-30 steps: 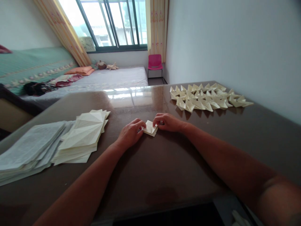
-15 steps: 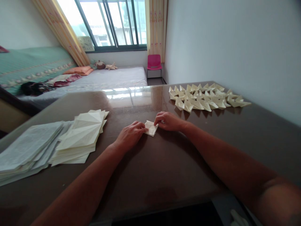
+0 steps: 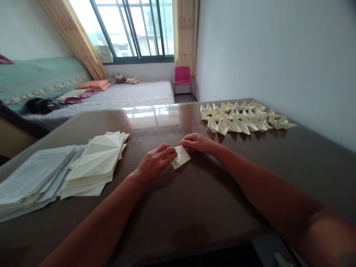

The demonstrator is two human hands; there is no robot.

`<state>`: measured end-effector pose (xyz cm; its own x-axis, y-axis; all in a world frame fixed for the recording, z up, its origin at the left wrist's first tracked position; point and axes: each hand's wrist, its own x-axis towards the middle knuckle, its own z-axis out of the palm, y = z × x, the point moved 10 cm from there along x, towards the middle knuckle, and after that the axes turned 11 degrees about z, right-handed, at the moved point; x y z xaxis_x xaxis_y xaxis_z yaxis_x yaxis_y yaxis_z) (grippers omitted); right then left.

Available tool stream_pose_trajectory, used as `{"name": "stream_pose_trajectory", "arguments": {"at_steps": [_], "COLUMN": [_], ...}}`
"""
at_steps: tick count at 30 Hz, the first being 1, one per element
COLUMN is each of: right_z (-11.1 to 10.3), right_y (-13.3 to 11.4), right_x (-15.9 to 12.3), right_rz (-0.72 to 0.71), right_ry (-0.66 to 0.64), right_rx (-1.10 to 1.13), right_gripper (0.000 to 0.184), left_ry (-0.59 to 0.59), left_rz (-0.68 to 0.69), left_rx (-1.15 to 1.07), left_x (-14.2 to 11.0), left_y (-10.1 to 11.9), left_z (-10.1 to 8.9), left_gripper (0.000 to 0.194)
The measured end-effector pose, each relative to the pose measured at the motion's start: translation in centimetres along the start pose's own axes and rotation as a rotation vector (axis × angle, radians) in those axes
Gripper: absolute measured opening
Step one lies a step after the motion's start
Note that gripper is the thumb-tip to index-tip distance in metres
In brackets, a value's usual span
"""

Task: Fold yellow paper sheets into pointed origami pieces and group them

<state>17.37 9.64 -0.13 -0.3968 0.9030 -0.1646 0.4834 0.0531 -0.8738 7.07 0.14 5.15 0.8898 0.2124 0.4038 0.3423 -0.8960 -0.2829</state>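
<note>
Hands (image 3: 176,152) touch folded paper (image 3: 182,157) on table (image 3: 178,207).

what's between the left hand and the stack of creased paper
Only bare brown tabletop separates the left hand from the creased paper, in the head view.

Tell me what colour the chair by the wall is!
The chair is bright pink, with dark legs. It shows best in the head view.

Beyond the hands, a pink chair (image 3: 183,76) stands under the window (image 3: 133,29). Farther left of them, a bed (image 3: 144,92) bears orange pillows (image 3: 94,85), a stuffed toy (image 3: 132,79) and dark, rumpled cloth (image 3: 41,105).
</note>
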Motion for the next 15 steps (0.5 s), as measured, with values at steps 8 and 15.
{"name": "stream_pose_trajectory", "arguments": {"at_steps": [8,15], "right_z": [0.26,-0.16], "right_y": [0.45,0.36], "right_x": [-0.04,-0.13], "right_rz": [0.04,0.04], "right_ry": [-0.091,0.002], "right_rx": [0.341,0.403], "right_gripper": [0.032,0.031], "left_ry": [0.01,-0.007], "left_rz": [-0.013,-0.04], "left_rx": [0.031,0.017], "left_x": [0.09,0.11], "left_y": [0.15,-0.02], "left_z": [-0.01,-0.04], "left_gripper": [0.024,0.026]}}
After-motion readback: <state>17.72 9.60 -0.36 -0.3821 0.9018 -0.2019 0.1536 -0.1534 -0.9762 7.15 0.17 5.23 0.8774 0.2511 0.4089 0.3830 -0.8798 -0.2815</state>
